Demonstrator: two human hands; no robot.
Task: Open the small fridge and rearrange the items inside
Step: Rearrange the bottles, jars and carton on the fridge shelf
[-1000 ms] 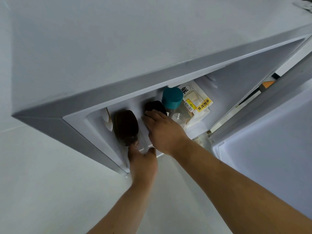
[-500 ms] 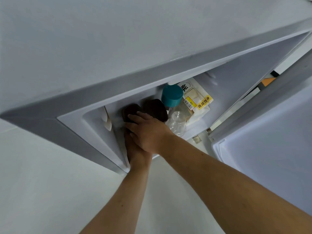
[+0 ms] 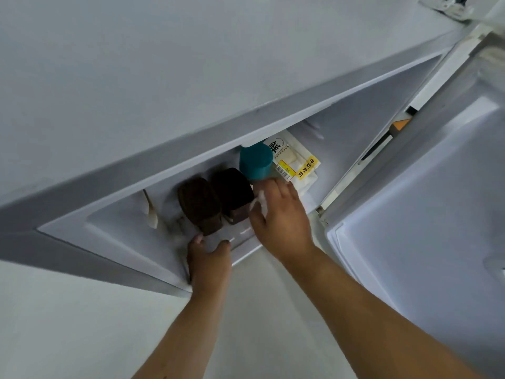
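Note:
The small fridge [image 3: 136, 77] is seen from above with its door [image 3: 423, 214] swung open to the right. On the shelf stand two dark brown jars, the left jar [image 3: 198, 203] and the right jar [image 3: 232, 191], close side by side. My left hand [image 3: 209, 258] reaches in at the shelf's front lip, with its thumb and fingers around the bottom of the left jar. To the right is a clear bottle with a teal cap [image 3: 255, 161]. My right hand [image 3: 282, 217] is wrapped around its body and hides most of it.
A bread package [image 3: 296, 162] with a yellow label lies behind the bottle, against the fridge's right wall. A pale fitting [image 3: 151, 212] sticks out of the left inner wall. The fridge top overhangs and hides the back of the shelf. Pale floor lies below my arms.
My right hand left the dark jars and moved right onto the teal-capped bottle. The left jar now stands close beside the right one. My left hand is back in sight at its base.

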